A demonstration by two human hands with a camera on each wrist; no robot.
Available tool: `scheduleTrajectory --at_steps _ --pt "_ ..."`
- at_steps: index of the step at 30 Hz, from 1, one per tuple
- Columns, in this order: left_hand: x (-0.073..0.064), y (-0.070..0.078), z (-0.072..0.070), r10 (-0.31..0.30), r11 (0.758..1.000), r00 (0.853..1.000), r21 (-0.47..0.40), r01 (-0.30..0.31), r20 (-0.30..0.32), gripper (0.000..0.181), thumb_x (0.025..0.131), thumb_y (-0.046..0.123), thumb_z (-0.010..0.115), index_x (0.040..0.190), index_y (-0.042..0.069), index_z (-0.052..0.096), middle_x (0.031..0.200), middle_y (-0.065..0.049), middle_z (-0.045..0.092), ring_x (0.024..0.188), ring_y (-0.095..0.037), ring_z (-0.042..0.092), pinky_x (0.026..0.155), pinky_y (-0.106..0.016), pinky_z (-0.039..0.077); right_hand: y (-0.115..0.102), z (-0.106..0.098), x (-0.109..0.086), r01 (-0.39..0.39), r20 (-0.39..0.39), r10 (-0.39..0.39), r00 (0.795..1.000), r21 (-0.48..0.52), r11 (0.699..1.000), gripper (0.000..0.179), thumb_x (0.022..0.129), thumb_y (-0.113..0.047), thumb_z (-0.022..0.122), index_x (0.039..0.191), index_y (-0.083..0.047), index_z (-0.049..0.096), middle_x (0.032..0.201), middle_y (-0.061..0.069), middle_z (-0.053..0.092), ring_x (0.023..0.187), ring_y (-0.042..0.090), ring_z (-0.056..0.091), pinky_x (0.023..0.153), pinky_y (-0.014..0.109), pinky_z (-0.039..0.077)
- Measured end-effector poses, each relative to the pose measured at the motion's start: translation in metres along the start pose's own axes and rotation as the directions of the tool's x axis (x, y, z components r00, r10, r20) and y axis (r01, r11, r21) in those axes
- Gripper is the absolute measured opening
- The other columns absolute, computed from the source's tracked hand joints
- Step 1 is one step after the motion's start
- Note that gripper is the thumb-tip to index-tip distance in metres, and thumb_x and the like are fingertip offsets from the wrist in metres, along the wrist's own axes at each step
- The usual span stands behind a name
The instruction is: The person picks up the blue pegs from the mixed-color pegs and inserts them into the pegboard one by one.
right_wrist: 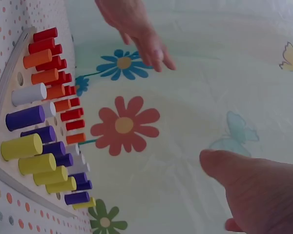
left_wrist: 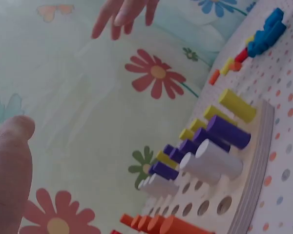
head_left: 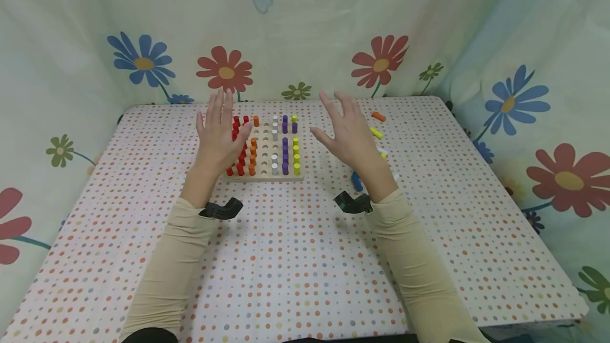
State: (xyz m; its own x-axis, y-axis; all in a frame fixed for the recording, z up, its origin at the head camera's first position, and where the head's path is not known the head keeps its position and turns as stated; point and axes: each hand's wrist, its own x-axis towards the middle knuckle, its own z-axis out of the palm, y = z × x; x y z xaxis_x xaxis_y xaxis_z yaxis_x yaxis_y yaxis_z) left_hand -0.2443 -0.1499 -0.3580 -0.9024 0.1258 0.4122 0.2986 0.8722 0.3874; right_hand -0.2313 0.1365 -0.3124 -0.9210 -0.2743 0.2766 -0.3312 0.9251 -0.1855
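A wooden pegboard (head_left: 265, 178) lies on the table, with upright pegs in columns: red pegs (head_left: 240, 169), orange pegs (head_left: 252, 169), white pegs (head_left: 274, 168), purple pegs (head_left: 285, 168) and yellow pegs (head_left: 297, 168). Several round holes (left_wrist: 203, 207) in it show bare. My left hand (head_left: 218, 136) is raised over the board's left side, fingers straight, thumb spread, and hides some red pegs. To the right of the board my right hand (head_left: 350, 134) hovers with fingers spread, holding nothing. Both hands appear well above the pegs in the wrist views.
Loose pegs lie right of the board: an orange peg (head_left: 378, 116), a yellow peg (head_left: 376, 132) and blue pegs (head_left: 356, 181), partly hidden by my right hand. A dotted cloth (head_left: 286, 258) covers the table. Flowered curtains (head_left: 310, 25) hang behind and at both sides.
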Motion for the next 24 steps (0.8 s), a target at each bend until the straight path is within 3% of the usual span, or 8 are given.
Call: scheduleTrajectory --at_steps 4,10,13,17,21,24 --pt "-0.002 -0.014 0.004 -0.007 0.998 0.998 -0.057 0.01 0.059 0.088 0.092 0.064 0.034 0.153 0.019 -0.009 0.162 -0.003 -0.006 0.149 -0.026 -0.001 0.115 -0.061 -0.002 0.003 0.0 0.001 -0.038 0.053 0.036 0.998 0.03 0.999 0.07 0.092 -0.046 0.057 0.151 -0.02 0.028 0.144 0.016 0.036 0.133 0.033 0.035 0.108 0.049 0.037" --pt "-0.004 -0.036 0.011 -0.036 0.983 0.986 -0.171 0.064 0.161 0.1 0.086 0.075 0.035 0.153 0.018 -0.012 0.161 -0.006 -0.008 0.149 -0.03 -0.001 0.116 -0.061 0.003 0.011 -0.001 0.001 -0.073 0.192 0.065 0.979 0.033 0.997 0.056 0.093 -0.039 0.059 0.141 -0.014 0.045 0.129 0.015 0.049 0.114 0.03 0.053 0.094 0.046 0.049" --pt "-0.007 -0.047 0.015 -0.057 0.962 0.976 -0.251 0.111 0.212 0.102 0.083 0.074 0.042 0.152 0.023 -0.015 0.161 -0.004 -0.011 0.149 -0.031 -0.002 0.114 -0.065 0.007 0.015 0.0 0.0 -0.076 0.305 0.07 0.95 0.008 0.997 0.049 0.092 -0.037 0.061 0.134 -0.012 0.052 0.122 0.014 0.056 0.106 0.028 0.058 0.087 0.043 0.052" --pt "-0.012 -0.058 0.023 -0.076 0.933 0.957 -0.318 0.168 0.281 0.108 0.08 0.069 0.055 0.151 0.028 -0.015 0.16 0.0 -0.014 0.149 -0.03 -0.005 0.111 -0.068 0.011 0.022 0.004 0.0 -0.09 0.448 0.098 0.889 -0.039 0.995 0.04 0.091 -0.035 0.063 0.123 -0.011 0.058 0.107 0.01 0.063 0.091 0.023 0.06 0.074 0.035 0.052" --pt "-0.018 -0.069 0.031 -0.093 0.913 0.935 -0.345 0.217 0.342 0.113 0.078 0.066 0.061 0.153 0.024 -0.012 0.16 0.001 -0.016 0.149 -0.03 -0.006 0.112 -0.068 0.011 0.029 0.006 -0.003 -0.104 0.524 0.104 0.845 -0.029 0.994 0.035 0.09 -0.03 0.066 0.117 -0.01 0.06 0.098 0.009 0.065 0.079 0.02 0.059 0.066 0.031 0.048" --pt "-0.022 -0.079 0.036 -0.105 0.888 0.913 -0.377 0.265 0.394 0.112 0.079 0.06 0.064 0.153 0.022 -0.012 0.16 -0.001 -0.015 0.148 -0.031 -0.005 0.113 -0.065 0.011 0.033 0.006 -0.005 -0.109 0.572 0.102 0.814 -0.023 0.994 0.033 0.088 -0.027 0.068 0.114 -0.008 0.06 0.099 0.01 0.066 0.08 0.021 0.06 0.068 0.032 0.049"
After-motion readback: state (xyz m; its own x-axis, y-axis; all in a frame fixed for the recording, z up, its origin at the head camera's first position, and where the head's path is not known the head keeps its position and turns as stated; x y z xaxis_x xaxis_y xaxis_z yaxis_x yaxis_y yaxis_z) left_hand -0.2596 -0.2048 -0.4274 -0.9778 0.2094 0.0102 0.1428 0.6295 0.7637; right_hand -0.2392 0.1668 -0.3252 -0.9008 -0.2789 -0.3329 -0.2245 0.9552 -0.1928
